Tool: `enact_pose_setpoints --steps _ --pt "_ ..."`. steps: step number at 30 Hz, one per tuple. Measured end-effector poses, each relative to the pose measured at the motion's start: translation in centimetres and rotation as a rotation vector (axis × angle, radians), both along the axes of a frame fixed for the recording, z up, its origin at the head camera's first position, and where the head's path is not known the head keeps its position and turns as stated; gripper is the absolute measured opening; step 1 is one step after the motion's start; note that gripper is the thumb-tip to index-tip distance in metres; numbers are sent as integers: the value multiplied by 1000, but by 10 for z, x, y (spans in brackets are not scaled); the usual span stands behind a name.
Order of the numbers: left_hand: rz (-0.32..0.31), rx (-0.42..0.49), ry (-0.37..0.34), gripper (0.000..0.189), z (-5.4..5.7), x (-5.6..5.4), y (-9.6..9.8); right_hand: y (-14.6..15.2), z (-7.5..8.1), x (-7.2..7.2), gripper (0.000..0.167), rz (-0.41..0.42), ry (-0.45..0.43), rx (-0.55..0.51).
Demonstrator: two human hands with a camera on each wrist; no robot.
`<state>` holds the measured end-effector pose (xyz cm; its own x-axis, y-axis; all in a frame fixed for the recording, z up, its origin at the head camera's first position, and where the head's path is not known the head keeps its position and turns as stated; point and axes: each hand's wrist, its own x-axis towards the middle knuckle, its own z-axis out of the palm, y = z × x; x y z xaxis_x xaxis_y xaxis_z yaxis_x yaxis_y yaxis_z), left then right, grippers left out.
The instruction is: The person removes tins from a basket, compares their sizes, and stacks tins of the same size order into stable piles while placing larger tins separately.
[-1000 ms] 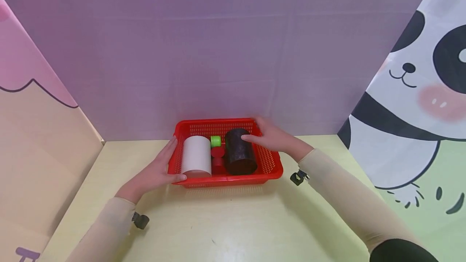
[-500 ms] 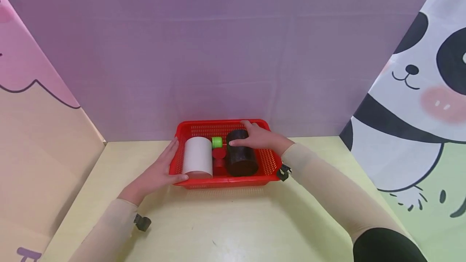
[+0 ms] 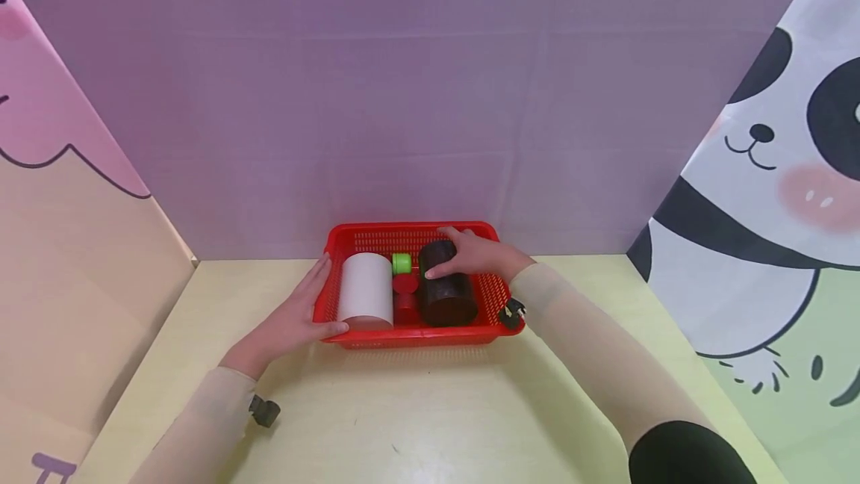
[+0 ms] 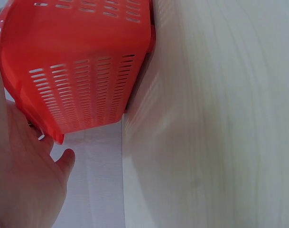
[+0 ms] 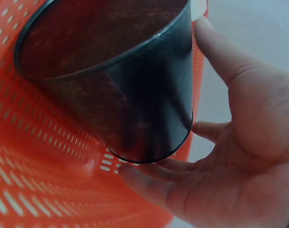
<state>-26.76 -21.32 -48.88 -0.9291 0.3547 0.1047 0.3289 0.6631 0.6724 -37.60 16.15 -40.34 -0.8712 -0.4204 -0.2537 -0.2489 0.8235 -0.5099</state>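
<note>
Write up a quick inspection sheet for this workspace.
Surface: pale tabletop, a few small dark marks.
Job's things: red basket holding a white cylinder, green piece, red piece and black cylinder.
Clutter: nothing seen.
Hands: left hand rests on the basket's left end, thumb at the near rim; right hand is around the black cylinder's far end, firmness of grip unclear. Each wrist bears a small black device.
Cables: nothing seen.
Surroundings: purple backdrop behind, pink-and-cream panel left, panda panel right.
</note>
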Motion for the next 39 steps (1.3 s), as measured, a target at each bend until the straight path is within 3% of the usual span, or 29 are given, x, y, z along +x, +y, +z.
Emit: enact_pose_setpoints --steps 11,17,30,39 --pt "-2 7 17 132 -3 -3 0 4 0 -1 103 0 -108 -60" --pt "4 6 11 134 -4 -3 0 5 -4 -2 98 -17 -204 -156" --pt "4 9 19 131 2 3 0 -1 -5 1 98 -49 -315 -223" --pt "-7 20 15 130 4 3 3 2 -4 2 93 -51 -241 -234"
